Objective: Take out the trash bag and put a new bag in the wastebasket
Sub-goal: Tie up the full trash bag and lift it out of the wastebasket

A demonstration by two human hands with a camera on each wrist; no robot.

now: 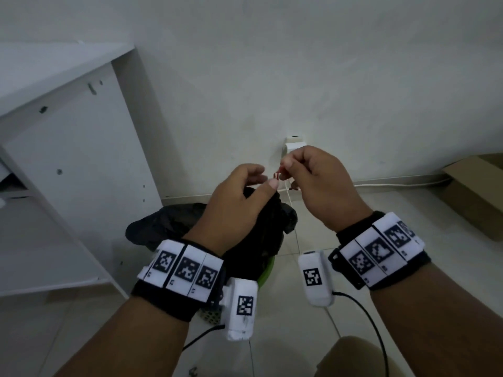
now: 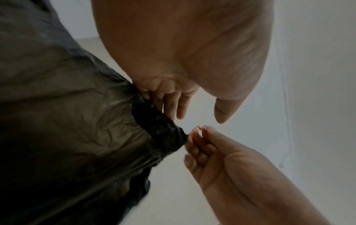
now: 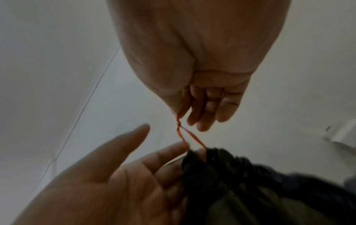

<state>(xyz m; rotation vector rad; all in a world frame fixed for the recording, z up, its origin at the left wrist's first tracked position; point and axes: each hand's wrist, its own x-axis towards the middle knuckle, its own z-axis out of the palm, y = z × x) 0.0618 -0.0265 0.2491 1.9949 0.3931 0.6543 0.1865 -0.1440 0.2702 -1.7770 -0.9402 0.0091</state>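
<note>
A black trash bag [image 1: 163,221] sits in a green wastebasket [image 1: 265,276], mostly hidden under my wrists. My left hand [image 1: 265,179] curls its fingers round the bag's gathered neck [image 2: 159,121], thumb held out. My right hand [image 1: 285,167] is just above and to the right, pinching the thin red drawstring [image 3: 181,132] between thumb and fingers. The string's two strands are twisted together and run down into the neck. In the left wrist view the right hand's fingertips [image 2: 198,130] sit right at the neck's end.
A white shelf unit [image 1: 68,159] stands on the left, close to the basket. A wall plug [image 1: 294,144] and a white cable [image 1: 394,183] run along the wall behind. At the right edge lies a cardboard box [image 1: 476,191]. The floor is pale tile.
</note>
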